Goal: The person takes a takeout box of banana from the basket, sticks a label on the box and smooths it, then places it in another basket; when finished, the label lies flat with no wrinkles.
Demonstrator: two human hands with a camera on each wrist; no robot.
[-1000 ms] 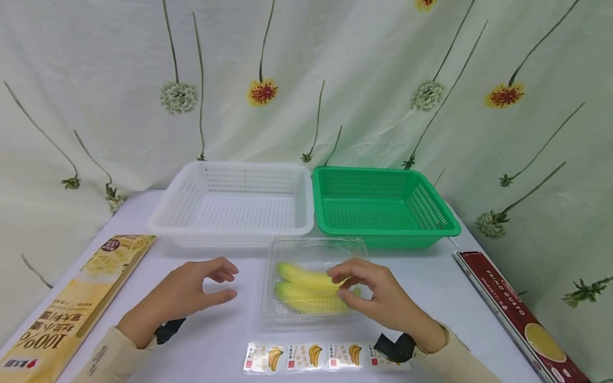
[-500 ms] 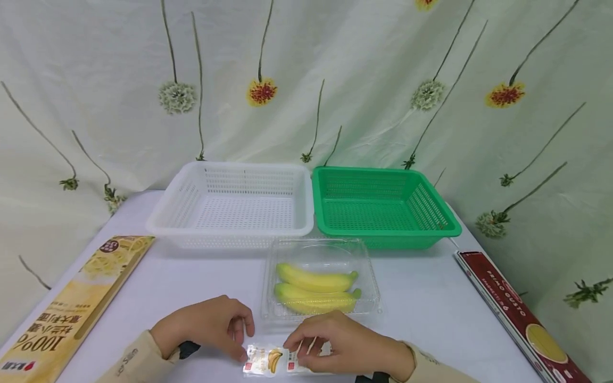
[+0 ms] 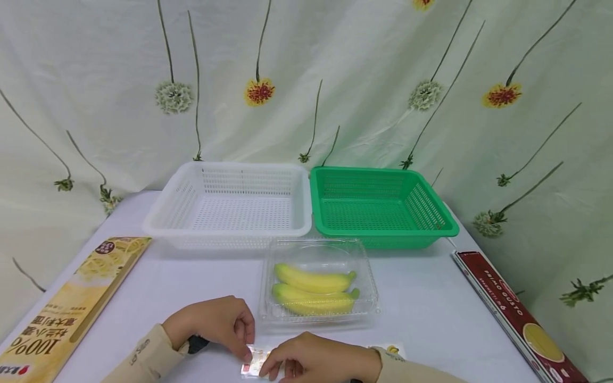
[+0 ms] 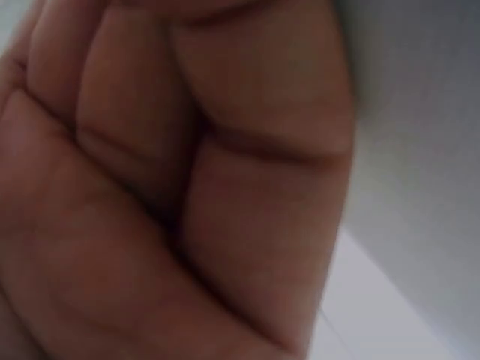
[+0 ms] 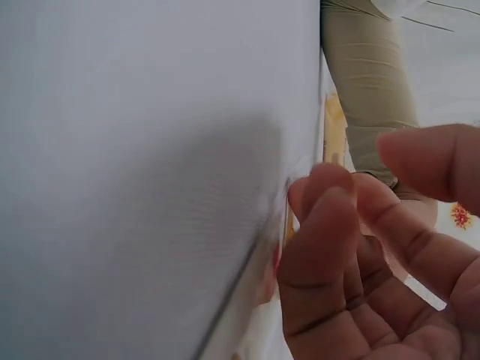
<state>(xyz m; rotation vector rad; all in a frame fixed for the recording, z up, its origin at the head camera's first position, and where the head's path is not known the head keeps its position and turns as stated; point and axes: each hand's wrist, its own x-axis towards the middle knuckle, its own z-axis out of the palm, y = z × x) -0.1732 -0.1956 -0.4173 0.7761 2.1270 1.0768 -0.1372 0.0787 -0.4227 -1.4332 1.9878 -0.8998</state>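
Note:
A glossy strip of banana-print stickers [image 3: 256, 360] lies along the table's front, mostly hidden under my right hand and forearm. My left hand [image 3: 217, 325] holds its left end, thumb on the strip and other fingers curled; they fill the left wrist view. My right hand [image 3: 316, 361] reaches across the strip, fingertips at its left part just beside the left thumb. In the right wrist view its thumb stands apart from the bent fingers [image 5: 319, 247]. Behind the hands, a clear plastic clamshell box [image 3: 369, 303] contains two yellow bananas [image 3: 313, 299].
A white plastic basket [image 3: 225, 233] and a green basket [image 3: 388, 234] stand side by side at the back. A yellow pasta packet [image 3: 76, 308] lies at the left, a dark red spaghetti box [image 3: 514, 314] at the right. A flower-print cloth [image 3: 306, 80] hangs behind.
Both hands have come down from beside and over the clear box to the sticker strip. In the last half second my right hand has slid left along it, closer to my left hand.

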